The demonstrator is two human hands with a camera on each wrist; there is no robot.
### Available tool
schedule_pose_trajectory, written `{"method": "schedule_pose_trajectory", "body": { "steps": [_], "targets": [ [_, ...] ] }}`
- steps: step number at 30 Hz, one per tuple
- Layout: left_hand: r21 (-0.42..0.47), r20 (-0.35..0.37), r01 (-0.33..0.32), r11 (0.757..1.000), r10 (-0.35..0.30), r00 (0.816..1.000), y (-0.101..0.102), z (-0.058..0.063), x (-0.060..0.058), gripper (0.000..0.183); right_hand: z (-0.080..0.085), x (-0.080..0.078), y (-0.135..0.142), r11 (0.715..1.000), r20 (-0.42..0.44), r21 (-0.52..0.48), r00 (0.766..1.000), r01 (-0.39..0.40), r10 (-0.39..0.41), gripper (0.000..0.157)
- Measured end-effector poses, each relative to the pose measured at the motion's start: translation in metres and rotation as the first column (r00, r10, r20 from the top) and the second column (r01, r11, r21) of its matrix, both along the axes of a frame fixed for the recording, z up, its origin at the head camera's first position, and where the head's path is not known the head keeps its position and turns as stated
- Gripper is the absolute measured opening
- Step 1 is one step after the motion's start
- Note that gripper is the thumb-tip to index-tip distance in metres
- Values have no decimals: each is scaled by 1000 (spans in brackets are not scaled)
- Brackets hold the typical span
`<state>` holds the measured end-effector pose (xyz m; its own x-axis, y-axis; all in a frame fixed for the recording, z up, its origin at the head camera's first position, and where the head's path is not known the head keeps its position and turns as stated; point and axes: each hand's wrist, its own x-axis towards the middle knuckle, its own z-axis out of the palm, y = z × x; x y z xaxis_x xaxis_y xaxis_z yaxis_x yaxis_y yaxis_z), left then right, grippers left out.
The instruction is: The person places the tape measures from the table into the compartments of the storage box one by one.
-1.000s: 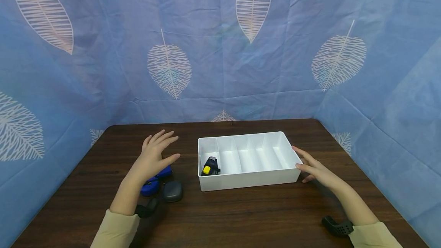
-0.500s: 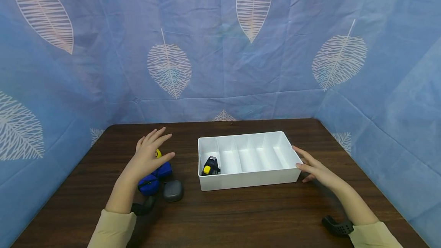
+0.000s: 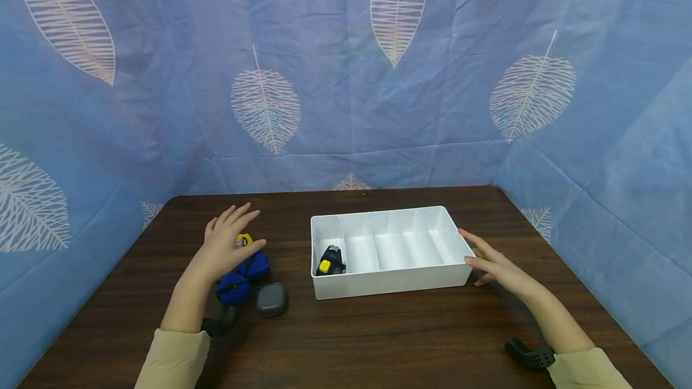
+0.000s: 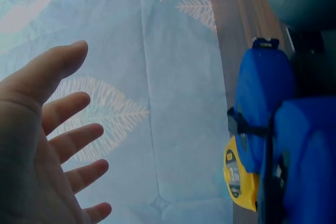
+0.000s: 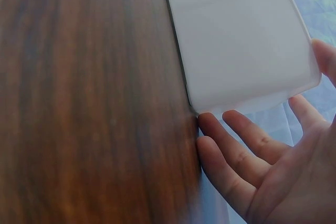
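My left hand (image 3: 220, 251) hovers with fingers spread and nothing in it. Beneath and beside it lie a yellow tape measure (image 4: 234, 174), partly hidden, and two blue rounded cases (image 3: 233, 290) with black straps. A dark grey rounded case (image 3: 271, 299) lies just to their right. My right hand (image 3: 500, 269) rests against the right end of a white divided tray (image 3: 389, 281), its extended fingers touching the end wall near the corners. In the tray's leftmost compartment sits a black tape measure (image 3: 331, 260) with a yellow button.
The dark wooden table (image 3: 378, 341) carries everything. Blue cloth (image 3: 346, 107) with white leaf prints stands behind and at the sides. Several thin dividers split the tray. A dark band (image 3: 218, 324) is on the left wrist, another (image 3: 530, 356) on the right.
My left hand has drifted left and slightly back toward me, uncovering the yellow tape measure and more of the blue cases. The right hand and tray look unmoved.
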<state>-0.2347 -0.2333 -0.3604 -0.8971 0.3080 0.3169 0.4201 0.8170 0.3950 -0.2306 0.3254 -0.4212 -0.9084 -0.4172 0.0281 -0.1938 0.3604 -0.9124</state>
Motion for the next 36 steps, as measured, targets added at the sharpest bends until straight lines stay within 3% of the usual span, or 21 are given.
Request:
{"method": "schedule_pose_trajectory", "body": {
  "steps": [23,36],
  "targets": [
    [11,80,-95,995,94,992,-24,-16,-7,79,-2,-1,1,1000,-1,5,1000,-1,1,65],
    [58,133,-130,990,121,984,-37,-27,-11,75,-2,-1,1,1000,-2,6,1000,4,-4,65]
  ]
}}
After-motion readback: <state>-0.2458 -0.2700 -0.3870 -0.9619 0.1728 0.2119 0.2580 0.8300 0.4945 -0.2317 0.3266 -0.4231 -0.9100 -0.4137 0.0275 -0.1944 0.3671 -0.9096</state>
